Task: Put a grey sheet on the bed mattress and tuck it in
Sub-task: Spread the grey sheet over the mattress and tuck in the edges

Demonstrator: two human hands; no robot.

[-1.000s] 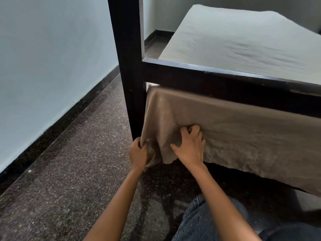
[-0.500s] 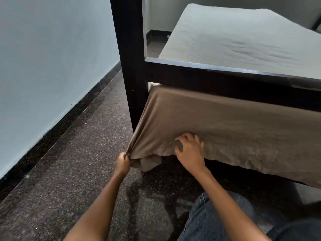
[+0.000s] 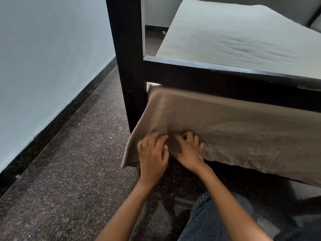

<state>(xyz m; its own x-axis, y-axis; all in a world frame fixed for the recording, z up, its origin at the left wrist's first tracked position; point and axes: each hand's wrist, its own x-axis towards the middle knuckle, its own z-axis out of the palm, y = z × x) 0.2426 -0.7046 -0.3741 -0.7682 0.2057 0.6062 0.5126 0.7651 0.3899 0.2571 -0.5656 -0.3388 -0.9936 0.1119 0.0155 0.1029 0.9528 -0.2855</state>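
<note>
Room: pale wall (image 3: 43, 66) on our left, dark skirting at its foot, speckled dark stone floor (image 3: 69, 180). We're low at one end of the bed; a knee in jeans (image 3: 217, 220) shows bottom centre.

Bed frame: dark wood post (image 3: 126, 66) upright, w/ a cross rail (image 3: 225, 79) running off to the right.

Grey sheet (image 3: 234, 133): spread over the bed top beyond the rail, mattress itself hidden under it. The loose end passes behind the rail and hangs as a flap toward the floor, not yet tucked. Its free corner (image 3: 127, 162) sticks out past the post, lower left.

left grip (image 3: 152, 157): back of hand to us, fingers bent onto the cloth just inside that corner. Blurred, so we can't tell if it pinches or only presses.

right grip (image 3: 188, 152): just beside the left, fingers curled into the flap, bunching a dark fold btw the two hands. Reads as pinching cloth.

Why so: both hands sit low near the hem, prob. because slack must be gathered there before it can go under the mattress. The corner is where excess cloth piles up, so fold first, then push in.

Stage, our judgement: spreading done, tuck at this corner just in hand. The hem to the right hangs free, edge rumpled.

Next needs: hold the fold tight, take the flap up and in beneath the mattress. Risk: a hard tug cd drag the top askew, and the cloth may snag at the rail.
</note>
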